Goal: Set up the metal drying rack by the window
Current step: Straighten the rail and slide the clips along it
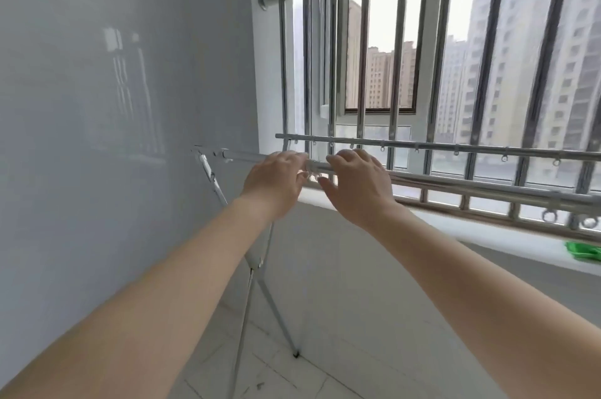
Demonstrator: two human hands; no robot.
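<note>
The metal drying rack (pixel 481 185) stands in front of the window, its crossed legs (pixel 260 281) on the floor tiles. It has two horizontal bars: a far bar (pixel 422 146) with several small hanging rings and a near, thicker bar running right. My left hand (pixel 274 180) and my right hand (pixel 356 185) sit side by side on the near bar, fingers curled over it around a small clear fitting between them. The bar's left end (pixel 224 154) sticks out toward the wall.
A glossy grey wall (pixel 113 138) is close on the left. Behind the rack are the window's steel guard bars (pixel 403 50) and a white sill (pixel 487 236). A green object (pixel 583 255) lies on the sill at the right.
</note>
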